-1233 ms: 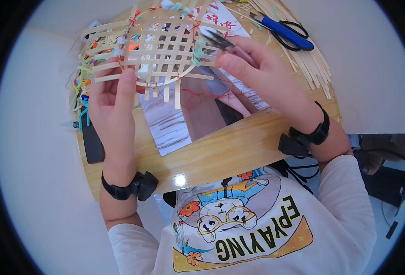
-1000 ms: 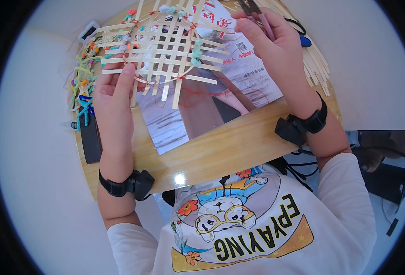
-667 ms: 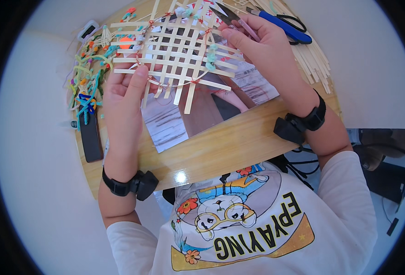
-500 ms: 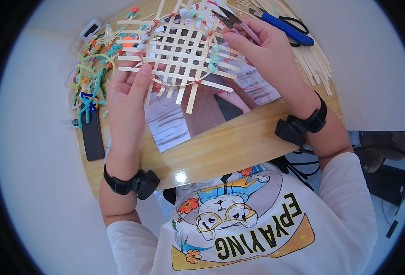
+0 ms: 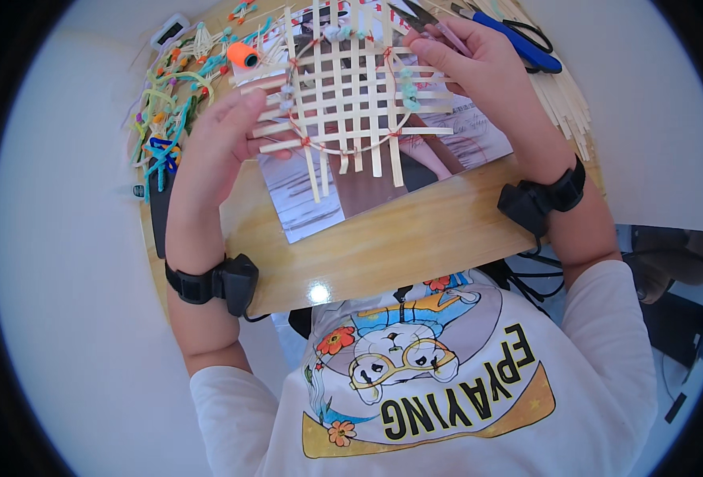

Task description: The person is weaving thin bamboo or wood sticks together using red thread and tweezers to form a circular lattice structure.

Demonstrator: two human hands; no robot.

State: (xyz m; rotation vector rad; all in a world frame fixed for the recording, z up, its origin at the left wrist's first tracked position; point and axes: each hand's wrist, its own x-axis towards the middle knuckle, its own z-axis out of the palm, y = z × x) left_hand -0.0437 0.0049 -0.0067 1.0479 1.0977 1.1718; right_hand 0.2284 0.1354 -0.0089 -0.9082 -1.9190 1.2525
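A woven lattice of pale bamboo strips (image 5: 357, 89) is held up over the table. Around it runs a thin hoop, tied on with red thread and wrapped in places with pale blue-green fuzzy yarn (image 5: 409, 91). My left hand (image 5: 223, 143) pinches the lattice at its left edge, thumb above and fingers partly hidden beneath the strips. My right hand (image 5: 479, 63) is closed around small scissors (image 5: 452, 37) with dark blades and pinkish handles. Their blades point up and left, near the lattice's upper right corner. Whether the right fingertips touch the strips I cannot tell.
Under the lattice lies a printed sheet (image 5: 308, 215) on the wooden table (image 5: 383, 242). An orange thread spool (image 5: 242, 56) and a heap of coloured fuzzy pieces (image 5: 165, 119) are at the left. Blue-handled scissors (image 5: 526, 46) rest on loose bamboo strips (image 5: 570, 111) at the right.
Both hands have moved a little right with the lattice and the small scissors. The lattice has turned slightly, and the left fingers have loosened outward. More of the orange spool shows.
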